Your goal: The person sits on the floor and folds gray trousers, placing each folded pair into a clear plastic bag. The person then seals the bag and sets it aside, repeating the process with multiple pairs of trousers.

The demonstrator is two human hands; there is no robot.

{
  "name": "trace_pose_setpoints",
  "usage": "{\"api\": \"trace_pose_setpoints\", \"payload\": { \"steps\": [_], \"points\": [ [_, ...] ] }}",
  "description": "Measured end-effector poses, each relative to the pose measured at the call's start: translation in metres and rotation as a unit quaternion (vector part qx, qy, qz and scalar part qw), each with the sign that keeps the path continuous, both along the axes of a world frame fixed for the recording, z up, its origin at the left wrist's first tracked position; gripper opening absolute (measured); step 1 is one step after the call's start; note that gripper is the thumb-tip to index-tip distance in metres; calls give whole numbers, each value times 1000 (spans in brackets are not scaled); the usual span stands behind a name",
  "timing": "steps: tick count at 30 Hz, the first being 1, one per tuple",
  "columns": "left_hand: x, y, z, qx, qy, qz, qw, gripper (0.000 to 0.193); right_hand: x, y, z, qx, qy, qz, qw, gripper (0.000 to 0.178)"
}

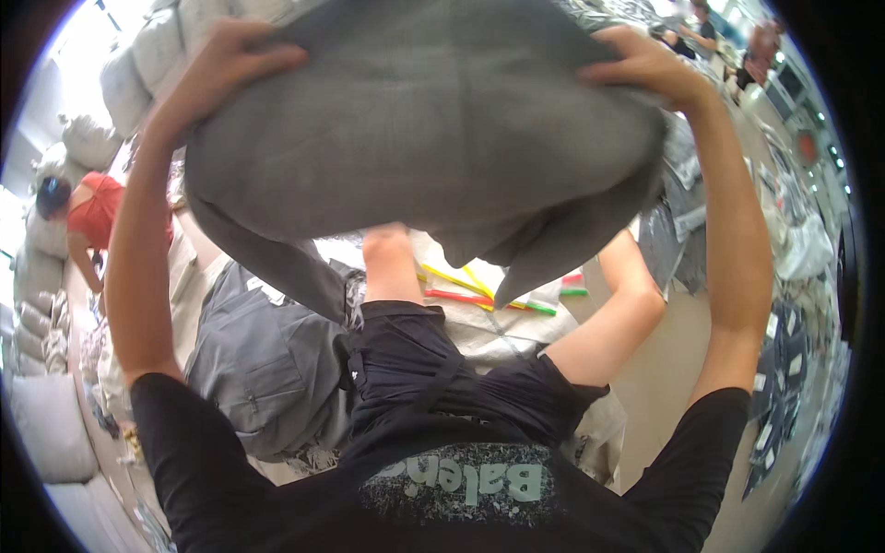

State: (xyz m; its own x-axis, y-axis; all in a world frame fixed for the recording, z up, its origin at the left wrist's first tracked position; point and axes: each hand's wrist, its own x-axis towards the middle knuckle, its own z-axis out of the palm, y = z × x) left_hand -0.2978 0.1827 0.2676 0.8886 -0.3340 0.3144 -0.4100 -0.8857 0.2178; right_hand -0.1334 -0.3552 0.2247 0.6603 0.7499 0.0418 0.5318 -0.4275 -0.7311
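Head view, looking down: both arms are raised, and the left hand (226, 69) and right hand (645, 64) each close their fingers over a top edge of a grey garment (415, 129), held up and spread between them, well above the floor. Below it lie thin red, yellow and green strips (479, 290) on pale sheeting. More grey clothing (267, 369) is heaped at lower left, and white stuffed sacks (138, 55) are stacked along the left side.
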Motion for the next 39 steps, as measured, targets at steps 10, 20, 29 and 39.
{"api": "trace_pose_setpoints", "payload": {
  "steps": [10, 20, 29, 39],
  "points": [
    [40, -48, 26, -268, -10, -62, 961, 35, -67, -4, 44, 135, -84, -152, 975, 44],
    [141, -73, 5, -366, -1, -18, 930, 41, -20, -3, 21, 72, -300, -247, 919, 48],
    [179, -114, 26, -556, -4, 1, 831, 40, -16, -5, 47, 185, -254, -293, 903, 42],
    [136, -178, 26, -563, -224, -12, 795, 20, -45, 29, 56, 423, -73, -259, 865, 30]
  ]
}}
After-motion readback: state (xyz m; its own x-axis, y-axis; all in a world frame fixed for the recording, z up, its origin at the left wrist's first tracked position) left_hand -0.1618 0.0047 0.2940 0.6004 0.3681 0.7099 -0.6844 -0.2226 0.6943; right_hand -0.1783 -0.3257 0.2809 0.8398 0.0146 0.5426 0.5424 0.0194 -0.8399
